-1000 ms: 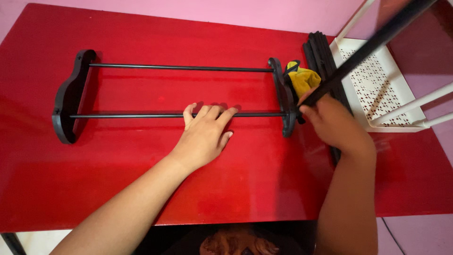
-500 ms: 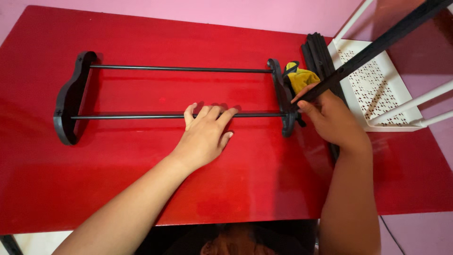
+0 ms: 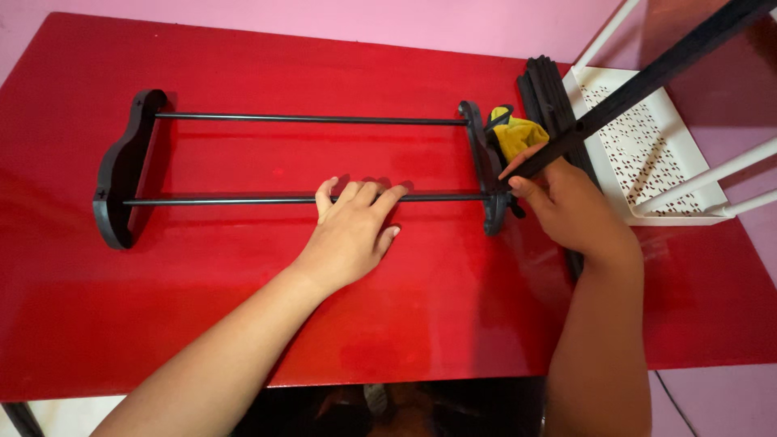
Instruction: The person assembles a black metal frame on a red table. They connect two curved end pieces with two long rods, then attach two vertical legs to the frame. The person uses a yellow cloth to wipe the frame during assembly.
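— Start at the fingers. What are they doing?

— The left hand [image 3: 352,235], at the middle of the frame, lies flat with its fingers spread, the fingertips [image 3: 380,194] pressing on the near black rod [image 3: 243,199]. It grips nothing; it pins the rod to the red table [image 3: 243,324].

— And the other?

— The right hand [image 3: 566,206], right of centre, is curled around the lower end of a long black bar [image 3: 647,77] that slants up to the upper right corner. The bar's tip sits at the right end piece [image 3: 486,166], apparently right against it; the joint itself is hidden by the fingers.

— How far along does the frame look?

— Two rods already span between the right end piece and the left end piece [image 3: 121,174] at the left of the frame, the far rod [image 3: 307,119] running parallel above the near one. The slanted bar looks not yet seated. More black strips [image 3: 544,89] lie stacked behind the hand, seemingly unused.

— Anything else nearby?

— A yellow cloth [image 3: 518,133] just beside the right end piece, and a white perforated shelf [image 3: 647,146] at the upper right.
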